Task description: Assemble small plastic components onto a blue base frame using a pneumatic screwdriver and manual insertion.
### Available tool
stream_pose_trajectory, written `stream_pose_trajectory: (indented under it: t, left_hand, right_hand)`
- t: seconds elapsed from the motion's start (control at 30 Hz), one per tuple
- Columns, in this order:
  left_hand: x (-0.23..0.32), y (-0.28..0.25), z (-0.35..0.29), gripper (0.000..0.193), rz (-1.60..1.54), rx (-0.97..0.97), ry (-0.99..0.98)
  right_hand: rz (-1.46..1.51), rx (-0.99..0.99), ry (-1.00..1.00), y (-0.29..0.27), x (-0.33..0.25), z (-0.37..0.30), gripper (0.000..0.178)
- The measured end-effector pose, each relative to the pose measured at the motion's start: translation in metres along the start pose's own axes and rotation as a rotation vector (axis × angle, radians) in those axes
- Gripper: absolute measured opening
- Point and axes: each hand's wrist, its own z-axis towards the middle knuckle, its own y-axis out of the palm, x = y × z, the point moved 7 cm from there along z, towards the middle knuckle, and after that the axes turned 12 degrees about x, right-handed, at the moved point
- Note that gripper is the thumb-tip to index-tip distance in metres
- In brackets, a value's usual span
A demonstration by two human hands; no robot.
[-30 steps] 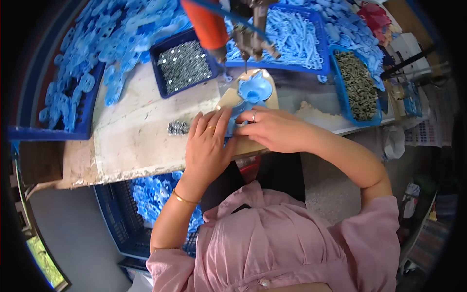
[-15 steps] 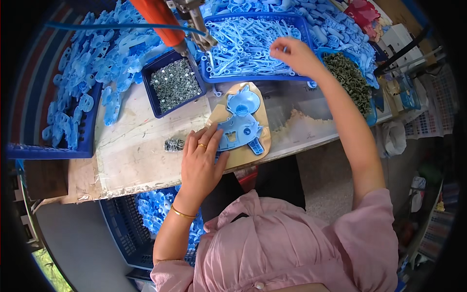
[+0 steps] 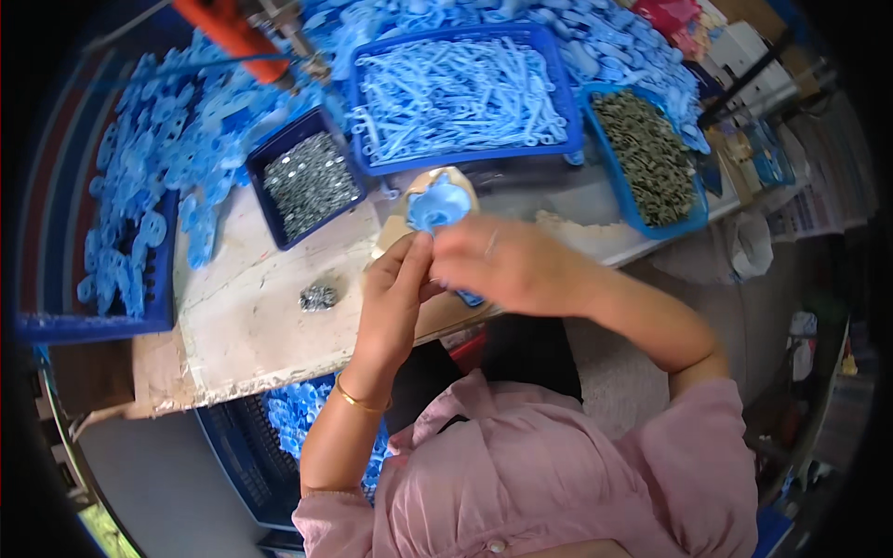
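Seemingly, the blue plastic shell (image 3: 441,201) is only part-worked: it sits on the tan jig (image 3: 392,232), partly hidden by the left hand (image 3: 389,286) and right hand (image 3: 516,265). Their fingertips bunch narrowly together, holding what, I cannot tell. The orange driver (image 3: 228,35) hangs well apart, its share apparently undone.

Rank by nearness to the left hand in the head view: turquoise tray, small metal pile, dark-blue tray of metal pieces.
From the left hand:
1. Small metal pile, just left on the tabletop.
2. Dark-blue tray, ahead and left.
3. Turquoise tray, well over to the right.
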Motion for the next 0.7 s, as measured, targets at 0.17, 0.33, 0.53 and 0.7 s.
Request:
stream_pose_trajectory:
  t: [0.17, 0.33, 0.53, 0.7]
  left_hand:
    - [-0.007, 0.000, 0.003, 0.030, 0.036, 0.009, 0.039]
    - [0.003, -0.008, -0.009, 0.026, 0.127, -0.078, 0.139]
    - [-0.004, 0.015, -0.018, 0.024, 0.196, -0.122, 0.159]
    - [-0.001, 0.006, -0.020, 0.027, 0.248, -0.130, 0.151]
  right_hand:
    - [-0.151, 0.200, 0.036, -0.038, 0.017, -0.028, 0.020]
    - [-0.656, 0.533, 0.579, -0.178, 0.142, -0.110, 0.015]
    - [-0.819, 0.346, 0.734, -0.178, 0.197, -0.118, 0.016]
    - [-0.483, 0.380, 0.769, -0.190, 0.221, -0.130, 0.015]
